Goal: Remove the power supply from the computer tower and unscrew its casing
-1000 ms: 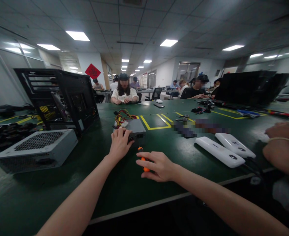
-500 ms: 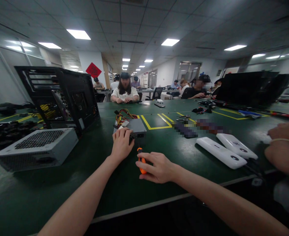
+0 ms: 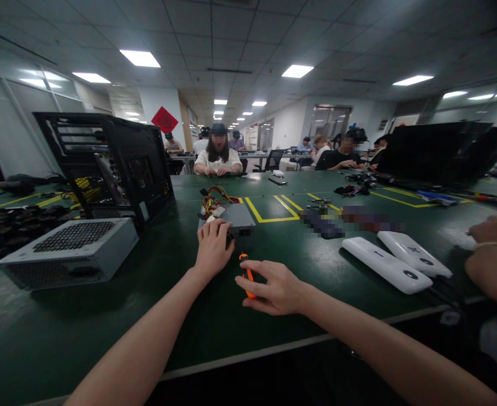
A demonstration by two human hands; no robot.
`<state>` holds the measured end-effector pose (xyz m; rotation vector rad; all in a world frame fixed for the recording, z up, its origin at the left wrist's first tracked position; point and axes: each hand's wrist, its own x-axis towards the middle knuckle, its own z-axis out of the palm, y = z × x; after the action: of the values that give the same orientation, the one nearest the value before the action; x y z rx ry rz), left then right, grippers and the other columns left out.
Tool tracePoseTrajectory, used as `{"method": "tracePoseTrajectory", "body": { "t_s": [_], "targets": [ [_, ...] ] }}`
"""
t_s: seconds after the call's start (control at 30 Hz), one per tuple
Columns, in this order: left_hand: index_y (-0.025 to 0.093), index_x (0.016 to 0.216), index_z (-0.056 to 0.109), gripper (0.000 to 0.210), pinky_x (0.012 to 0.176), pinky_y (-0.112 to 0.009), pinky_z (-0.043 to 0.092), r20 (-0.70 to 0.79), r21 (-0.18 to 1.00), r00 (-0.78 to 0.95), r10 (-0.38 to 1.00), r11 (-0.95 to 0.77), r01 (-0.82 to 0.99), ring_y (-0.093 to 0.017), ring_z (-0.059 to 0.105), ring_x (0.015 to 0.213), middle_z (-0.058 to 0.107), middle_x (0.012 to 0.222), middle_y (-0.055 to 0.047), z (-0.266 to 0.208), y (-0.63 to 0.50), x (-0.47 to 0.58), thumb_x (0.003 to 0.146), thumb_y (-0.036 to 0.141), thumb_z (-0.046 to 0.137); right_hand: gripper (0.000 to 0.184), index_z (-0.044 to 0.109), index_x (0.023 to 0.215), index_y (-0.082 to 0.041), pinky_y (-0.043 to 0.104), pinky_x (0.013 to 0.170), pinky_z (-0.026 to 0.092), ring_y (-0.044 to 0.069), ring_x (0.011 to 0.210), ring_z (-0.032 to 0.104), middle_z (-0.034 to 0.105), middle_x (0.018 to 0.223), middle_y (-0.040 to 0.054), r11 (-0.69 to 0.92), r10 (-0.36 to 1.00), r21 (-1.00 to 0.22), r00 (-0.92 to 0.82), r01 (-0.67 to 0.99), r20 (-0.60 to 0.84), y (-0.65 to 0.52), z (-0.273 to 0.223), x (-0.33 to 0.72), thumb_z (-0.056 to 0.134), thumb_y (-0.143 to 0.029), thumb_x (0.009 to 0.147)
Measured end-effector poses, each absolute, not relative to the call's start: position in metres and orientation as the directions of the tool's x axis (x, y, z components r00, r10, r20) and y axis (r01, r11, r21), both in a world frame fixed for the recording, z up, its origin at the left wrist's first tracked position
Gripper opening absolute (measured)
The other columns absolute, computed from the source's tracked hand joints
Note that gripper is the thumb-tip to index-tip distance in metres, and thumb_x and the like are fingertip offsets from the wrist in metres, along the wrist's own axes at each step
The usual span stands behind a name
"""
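As your head camera looks forward and down, your left hand (image 3: pixel 214 245) clasps the near left edge of a grey power supply (image 3: pixel 238 216), fingers bent over its top and the thumb against its near face. That box sits on the green table (image 3: pixel 218 332) just ahead of you, its socketed face turned towards you; a bundle of coloured cables (image 3: pixel 216 197) lies at its far left. Your hand covers part of the box, so you cannot tell its long axis.

Your right hand (image 3: pixel 276 287) grips an orange-handled screwdriver (image 3: pixel 250 275) between loosely curled fingers and thumb. Its long axis runs away from you, leaning slightly left: the butt of the handle is nearest you and the thin shaft points at the near face of the box. You cannot tell whether the tip touches.

To your left, a second power supply (image 3: pixel 79 248) rests in front of an open black computer case (image 3: pixel 142 175). To your right lie two white devices (image 3: pixel 386 265), side by side, near another person's forearm (image 3: pixel 496 265). Across the table sits a person in a white top (image 3: pixel 218 163).
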<state>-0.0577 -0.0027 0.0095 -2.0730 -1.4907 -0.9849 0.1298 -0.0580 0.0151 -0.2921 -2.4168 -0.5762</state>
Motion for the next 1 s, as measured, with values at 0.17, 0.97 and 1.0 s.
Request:
{"method": "tracePoseTrajectory", "body": {
  "t_s": [0.17,0.97,1.0],
  "targets": [
    [0.017,0.114,0.048,0.042,0.089,-0.042,0.029,0.758,0.049,0.243,0.606,-0.424,0.904,-0.027,0.038,0.108,0.043,0.119,-0.013,0.008,-0.006,-0.056,0.075,0.028,0.055,0.034,0.045,0.100,-0.015,0.028,0.066,0.050,0.017,0.082,0.061,0.059,0.101,0.0138,0.925,0.096,0.190,-0.684,0.331,0.723,-0.054,0.013,0.127,0.051,-0.042,0.081],
    [0.020,0.122,0.045,0.042,0.095,-0.037,0.028,0.740,0.020,0.309,0.598,-0.479,0.878,-0.022,0.042,0.112,0.051,0.119,-0.009,0.007,0.004,-0.057,0.080,0.020,0.047,0.031,0.043,0.113,-0.014,0.031,0.072,0.050,0.021,0.098,0.054,0.051,0.110,0.0165,0.918,0.090,0.221,-0.716,0.329,0.692,-0.056,0.018,0.132,0.038,-0.027,0.086],
    [0.020,0.121,0.046,0.041,0.095,-0.037,0.028,0.740,0.029,0.301,0.602,-0.476,0.879,-0.021,0.043,0.111,0.051,0.119,-0.009,0.007,0.004,-0.057,0.080,0.019,0.046,0.030,0.044,0.111,-0.015,0.031,0.071,0.050,0.021,0.097,0.055,0.052,0.108,0.0157,0.910,0.076,0.246,-0.718,0.335,0.692,-0.056,0.017,0.132,0.041,-0.029,0.085]
  ]
}}
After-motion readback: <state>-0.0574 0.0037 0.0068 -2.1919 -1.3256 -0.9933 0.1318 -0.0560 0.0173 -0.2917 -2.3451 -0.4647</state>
